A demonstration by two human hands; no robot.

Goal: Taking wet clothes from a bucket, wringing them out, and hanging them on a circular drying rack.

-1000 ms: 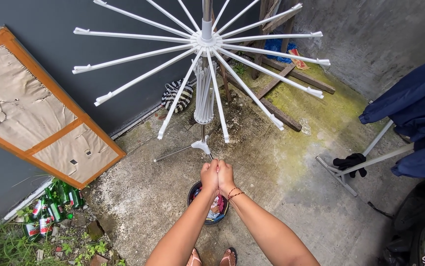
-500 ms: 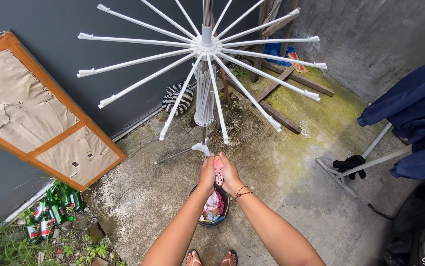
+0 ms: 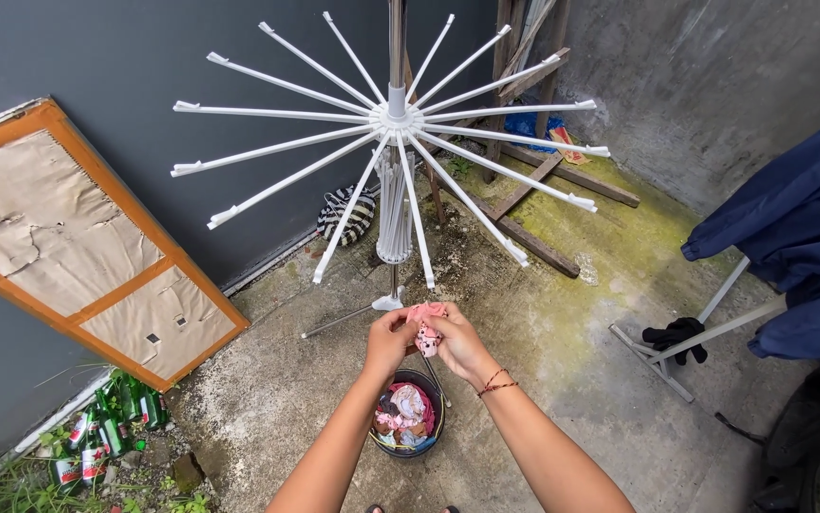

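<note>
Fingers (image 3: 408, 321) of both hands pinch a small pink cloth item (image 3: 426, 329), apparently a child's garment or sock, held between them at chest height. The left hand (image 3: 389, 342) closes on its left edge; the right hand (image 3: 456, 344), with a red cord bracelet at the wrist, closes on its right edge, so that the cloth spans the gap between the fingertips and a printed part hangs just below them.

Handling, as judged: soft, limp and light, possibly damp; not fragile and not slippery. It will sag wherever unsupported, so hold is best taken at an edge or hem, spread between two pinch points.

Directly below the fingers stands a round dark bucket (image 3: 408, 446) holding more crumpled pink and pale laundry. Just beyond the fingertips rises a white umbrella-type drying rack (image 3: 393, 119), with thin rigid plastic arms radiating from a hub on a metal pole. The ground is rough, mossy concrete (image 3: 562, 323). Well to the left lie green glass bottles (image 3: 106, 427).
</note>
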